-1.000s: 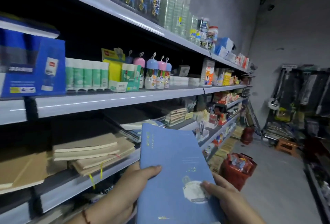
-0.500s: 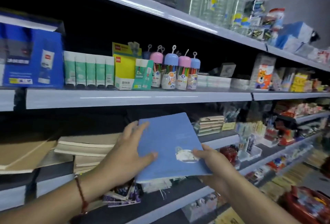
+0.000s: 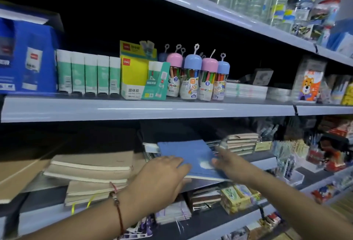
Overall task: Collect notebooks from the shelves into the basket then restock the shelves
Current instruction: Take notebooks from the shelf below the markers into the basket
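Two hands on blue notebook [image 3: 188, 155] lying on shelf [image 3: 263, 162]: left hand [image 3: 162, 174] grips near edge, right hand [image 3: 227, 161] pinches its right edge. Light, thin, bendy; support both sides.

Matt blue notebook [image 3: 188, 156] cover, probably paper; glossy metal shelf edge [image 3: 145, 108]

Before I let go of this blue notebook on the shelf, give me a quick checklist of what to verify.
1. Blue notebook lying flat: ok.
2. Its near edge overhangs the grey metal shelf: not ok.
3. Left hand holds its near left edge: ok.
4. Right hand on its right side: ok, grip blurred.
5. Notebooks under it square: cannot tell.
6. Tan notebook stack beside it, touching or apart: cannot tell.
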### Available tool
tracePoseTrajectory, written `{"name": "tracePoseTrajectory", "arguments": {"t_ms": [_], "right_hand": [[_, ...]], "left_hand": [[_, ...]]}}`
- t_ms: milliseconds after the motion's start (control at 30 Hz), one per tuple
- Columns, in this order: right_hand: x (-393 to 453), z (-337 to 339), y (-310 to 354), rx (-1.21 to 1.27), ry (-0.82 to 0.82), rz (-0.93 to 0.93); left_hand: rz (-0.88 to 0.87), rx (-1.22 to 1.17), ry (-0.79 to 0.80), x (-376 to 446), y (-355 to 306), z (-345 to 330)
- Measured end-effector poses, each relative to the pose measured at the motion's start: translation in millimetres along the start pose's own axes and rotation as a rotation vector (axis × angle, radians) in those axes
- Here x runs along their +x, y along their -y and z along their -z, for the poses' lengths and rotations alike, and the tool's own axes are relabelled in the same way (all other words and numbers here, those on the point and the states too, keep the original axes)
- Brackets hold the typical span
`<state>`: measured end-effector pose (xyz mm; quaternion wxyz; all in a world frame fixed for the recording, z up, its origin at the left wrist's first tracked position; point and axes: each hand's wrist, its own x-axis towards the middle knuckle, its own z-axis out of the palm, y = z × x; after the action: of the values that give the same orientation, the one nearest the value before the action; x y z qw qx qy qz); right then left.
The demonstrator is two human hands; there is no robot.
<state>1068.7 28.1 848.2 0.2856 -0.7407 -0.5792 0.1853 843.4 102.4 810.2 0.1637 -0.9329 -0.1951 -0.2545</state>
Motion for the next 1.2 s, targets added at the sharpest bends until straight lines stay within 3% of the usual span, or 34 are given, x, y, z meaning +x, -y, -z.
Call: {"name": "tracePoseTrajectory", "arguments": {"t_ms": [100, 167, 233, 333, 467, 533, 600, 700, 800, 867, 967, 1067, 1200], "right_hand": [[0.5, -6.1, -1.9, -0.370, 0.030, 0.341], [7.3, -11.9, -8.8, -0.613, 0.065, 0.461], [24.9, -17.0, -19.0, -0.774, -0.010, 0.579], [53.2, -15.7, -26.4, -0.745, -0.065, 0.639], [76.8, -15.0, -34.8, -0.727, 0.026, 0.620], [86.1, -17.1, -36.8, -0.723, 0.047, 0.614], [93.9, -19.1, -39.8, -0.700, 0.070, 0.615], [96.6, -20.1, -42.9, -0.643, 0.076, 0.611], [83.5, -24.0, -38.8, -0.538, 0.032, 0.622], [65.3, -33.5, -31.7, -0.458, -0.045, 0.745], [26.6, -66.9, -15.5, -0.350, 0.092, 0.914], [-3.1, -123.4, -1.5, -0.404, 0.185, 1.123], [-34.9, -214.0, 20.4, -0.454, 0.603, 1.214]], "left_hand": [[0.056, 0.051, -0.019, 11.6, 5.6, -8.8], [0.100, 0.083, 0.005, 19.8, 5.3, -13.0], [0.135, 0.148, 0.009, 27.5, 4.3, -20.6], [0.188, 0.131, 0.077, 39.2, 4.5, -33.0], [0.305, 0.180, 0.196, 49.6, 7.2, -46.4], [0.345, 0.209, 0.178, 51.1, 7.5, -49.2], [0.396, 0.156, 0.138, 52.4, 4.5, -50.4], [0.507, 0.069, 0.262, 51.3, 0.0, -49.7], [0.556, 0.083, 0.222, 32.2, -8.2, -41.7], [0.570, 0.078, 0.150, 3.3, -15.2, -31.8], [0.680, 0.068, 0.130, -65.7, -27.5, -18.8], [0.864, 0.079, 0.221, -152.7, -47.9, -11.2], [1.129, 0.129, 0.418, -262.1, -94.7, 4.8]]}}
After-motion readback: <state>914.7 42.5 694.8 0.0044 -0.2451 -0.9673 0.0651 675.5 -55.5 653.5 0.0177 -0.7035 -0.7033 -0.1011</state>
